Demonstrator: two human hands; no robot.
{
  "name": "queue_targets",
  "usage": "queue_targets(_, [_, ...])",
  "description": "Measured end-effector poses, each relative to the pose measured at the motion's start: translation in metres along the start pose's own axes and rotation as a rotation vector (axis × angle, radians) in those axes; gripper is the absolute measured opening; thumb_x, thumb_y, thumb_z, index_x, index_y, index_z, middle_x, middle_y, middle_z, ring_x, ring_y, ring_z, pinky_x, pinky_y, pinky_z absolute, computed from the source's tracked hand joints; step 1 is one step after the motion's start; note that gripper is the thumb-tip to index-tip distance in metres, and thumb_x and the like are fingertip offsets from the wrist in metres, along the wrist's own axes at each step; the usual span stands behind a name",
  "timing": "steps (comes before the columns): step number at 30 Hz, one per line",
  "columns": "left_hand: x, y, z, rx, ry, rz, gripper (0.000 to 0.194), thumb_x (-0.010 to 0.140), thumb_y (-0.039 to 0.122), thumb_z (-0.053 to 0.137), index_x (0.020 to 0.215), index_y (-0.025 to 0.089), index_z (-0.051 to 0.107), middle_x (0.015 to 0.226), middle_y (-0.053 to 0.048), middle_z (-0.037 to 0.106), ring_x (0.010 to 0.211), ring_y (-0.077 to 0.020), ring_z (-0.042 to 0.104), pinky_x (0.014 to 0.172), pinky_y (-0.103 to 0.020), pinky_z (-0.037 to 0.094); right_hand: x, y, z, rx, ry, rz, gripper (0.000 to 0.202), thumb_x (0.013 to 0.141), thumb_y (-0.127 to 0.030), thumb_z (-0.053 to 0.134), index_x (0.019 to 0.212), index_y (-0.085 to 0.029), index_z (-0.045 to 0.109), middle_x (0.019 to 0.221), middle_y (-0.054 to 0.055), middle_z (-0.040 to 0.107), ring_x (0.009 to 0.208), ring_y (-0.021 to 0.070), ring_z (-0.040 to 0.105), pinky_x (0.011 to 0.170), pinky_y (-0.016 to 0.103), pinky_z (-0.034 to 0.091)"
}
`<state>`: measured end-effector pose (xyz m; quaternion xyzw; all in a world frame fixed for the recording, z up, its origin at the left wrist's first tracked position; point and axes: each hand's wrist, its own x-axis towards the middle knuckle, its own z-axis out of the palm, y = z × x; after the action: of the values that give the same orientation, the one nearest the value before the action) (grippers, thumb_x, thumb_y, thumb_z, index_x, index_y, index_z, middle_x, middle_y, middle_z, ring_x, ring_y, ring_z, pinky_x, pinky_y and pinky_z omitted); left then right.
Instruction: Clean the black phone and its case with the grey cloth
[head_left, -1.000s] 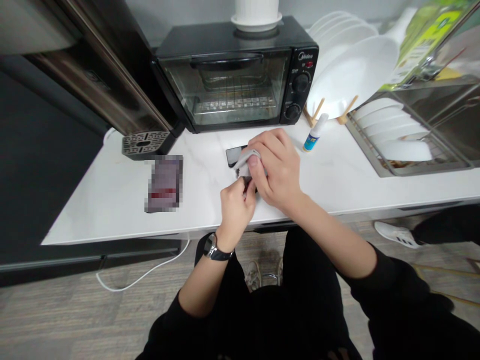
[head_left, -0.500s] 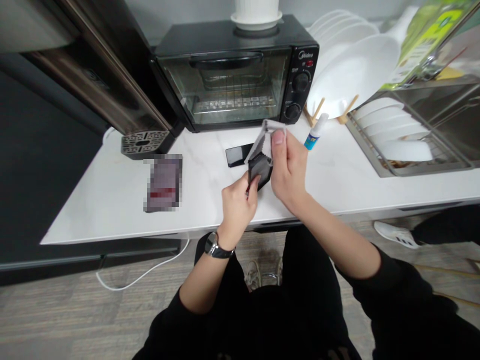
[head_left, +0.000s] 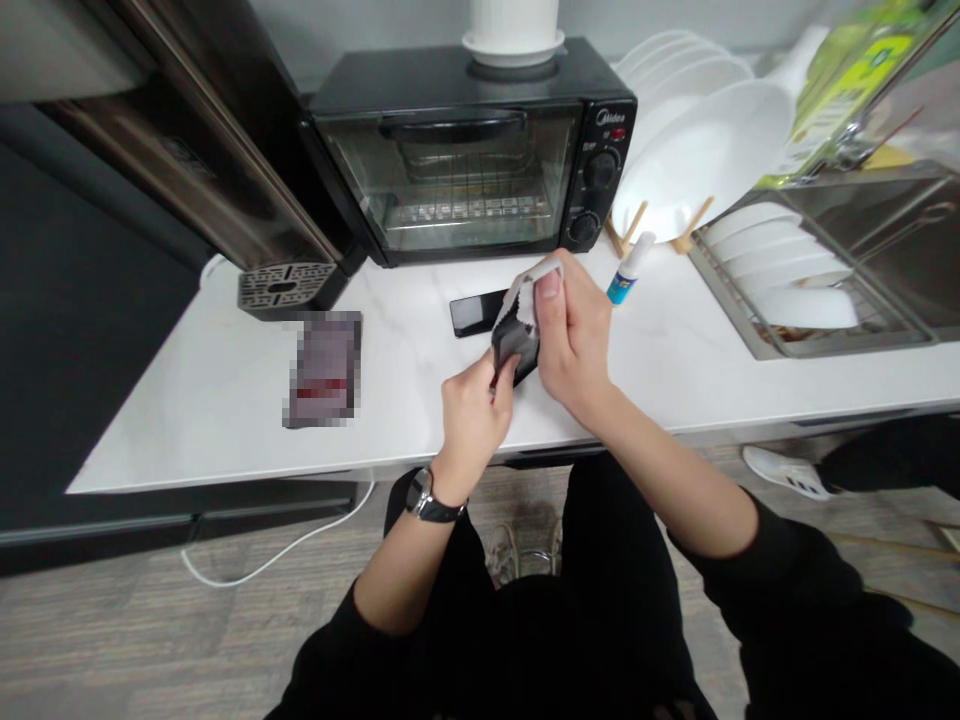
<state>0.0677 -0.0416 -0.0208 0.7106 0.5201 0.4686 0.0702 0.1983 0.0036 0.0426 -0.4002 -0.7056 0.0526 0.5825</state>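
My left hand (head_left: pixel 476 410), a watch on its wrist, grips the lower end of a flat black phone-like object (head_left: pixel 517 345). It is held tilted above the counter. My right hand (head_left: pixel 577 330) is closed on a grey cloth (head_left: pixel 527 300) with zigzag edges, thumb on top. The cloth lies over the upper end of the black object, hiding part of it. Behind them a black phone (head_left: pixel 474 314) lies on the counter, partly covered by my hands. To the right of my right hand stands a small spray bottle (head_left: pixel 630 268) with a blue label.
A black toaster oven (head_left: pixel 465 170) backs the white counter (head_left: pixel 409 370). Left are a machine's drip tray (head_left: pixel 285 288) and a blurred-out flat item (head_left: pixel 324 368). Right are racked white plates (head_left: pixel 697 150) and a sink basket (head_left: pixel 795 340) of dishes. Another person's shoe (head_left: pixel 787 470) shows below.
The cloth has folded down closer over the top of the black object. My right hand has shifted slightly left and up; my left hand keeps its grip.
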Motion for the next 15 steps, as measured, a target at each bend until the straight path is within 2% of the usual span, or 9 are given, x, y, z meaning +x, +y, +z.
queue_targets(1, [0.0, 0.0, 0.0, 0.004, -0.001, -0.002, 0.025, 0.103, 0.029, 0.055, 0.086, 0.017, 0.067, 0.064, 0.001, 0.065, 0.05, -0.0094, 0.051, 0.052, -0.025, 0.033, -0.002, -0.008, 0.003, 0.015, 0.016, 0.05, 0.05, 0.113, -0.04, 0.023, 0.087, -0.02, 0.062, 0.085, 0.004, 0.06, 0.076, 0.014, 0.056, 0.071, 0.032, 0.049])
queue_targets(3, [0.0, -0.002, -0.001, 0.042, 0.002, -0.004, 0.026, 0.1, 0.026, 0.055, 0.077, 0.018, 0.064, 0.06, 0.0, 0.062, 0.049, -0.0101, 0.048, 0.052, -0.026, 0.031, -0.006, -0.018, 0.008, -0.01, 0.006, -0.014, 0.048, 0.112, -0.038, 0.026, 0.091, -0.02, 0.066, 0.093, 0.005, 0.067, 0.09, 0.0164, 0.06, 0.084, 0.035, 0.053])
queue_targets(5, [0.0, -0.005, -0.001, 0.084, 0.01, -0.003, 0.029, 0.096, 0.022, 0.055, 0.067, 0.019, 0.057, 0.054, 0.001, 0.057, 0.047, -0.0108, 0.045, 0.052, -0.028, 0.028, -0.005, -0.017, 0.008, -0.098, -0.018, -0.233, 0.04, 0.111, -0.035, 0.033, 0.1, -0.022, 0.069, 0.101, 0.003, 0.071, 0.107, 0.0184, 0.061, 0.107, 0.043, 0.05])
queue_targets(7, [0.0, -0.006, -0.001, 0.099, 0.017, 0.004, 0.032, 0.094, 0.021, 0.054, 0.062, 0.019, 0.053, 0.051, 0.001, 0.053, 0.046, -0.0107, 0.042, 0.052, -0.028, 0.026, -0.002, -0.005, 0.005, -0.202, -0.041, -0.486, 0.034, 0.11, -0.037, 0.037, 0.108, -0.026, 0.068, 0.102, -0.001, 0.072, 0.111, 0.0176, 0.062, 0.121, 0.047, 0.041])
queue_targets(9, [0.0, -0.006, 0.0, 0.089, 0.014, 0.017, 0.034, 0.097, 0.023, 0.053, 0.063, 0.019, 0.054, 0.051, 0.002, 0.053, 0.046, -0.0102, 0.043, 0.052, -0.028, 0.027, 0.003, 0.011, 0.0, -0.255, -0.084, -0.655, 0.038, 0.111, -0.043, 0.032, 0.115, -0.028, 0.066, 0.1, -0.003, 0.07, 0.103, 0.0159, 0.063, 0.116, 0.045, 0.046])
queue_targets(10, [0.0, -0.005, 0.0, 0.08, 0.013, 0.022, 0.035, 0.099, 0.025, 0.053, 0.065, 0.019, 0.056, 0.052, 0.002, 0.053, 0.046, -0.0099, 0.044, 0.052, -0.027, 0.027, 0.005, 0.017, -0.003, -0.251, -0.115, -0.67, 0.043, 0.112, -0.046, 0.028, 0.116, -0.027, 0.066, 0.099, -0.002, 0.069, 0.1, 0.0161, 0.063, 0.107, 0.043, 0.05])
queue_targets(12, [0.0, -0.002, 0.001, 0.05, 0.011, 0.024, 0.033, 0.103, 0.03, 0.055, 0.073, 0.018, 0.062, 0.055, 0.002, 0.056, 0.048, -0.0094, 0.046, 0.052, -0.026, 0.029, 0.007, 0.022, -0.004, -0.2, -0.151, -0.507, 0.053, 0.113, -0.047, 0.019, 0.109, -0.023, 0.066, 0.096, 0.002, 0.067, 0.093, 0.0163, 0.062, 0.089, 0.038, 0.053])
queue_targets(15, [0.001, 0.001, 0.0, 0.003, 0.01, 0.013, 0.026, 0.105, 0.032, 0.056, 0.088, 0.017, 0.069, 0.061, 0.002, 0.06, 0.05, -0.0089, 0.049, 0.053, -0.024, 0.033, 0.003, 0.011, 0.0, -0.096, -0.055, -0.053, 0.058, 0.113, -0.046, 0.016, 0.09, -0.019, 0.062, 0.084, 0.004, 0.062, 0.079, 0.0142, 0.059, 0.073, 0.031, 0.049])
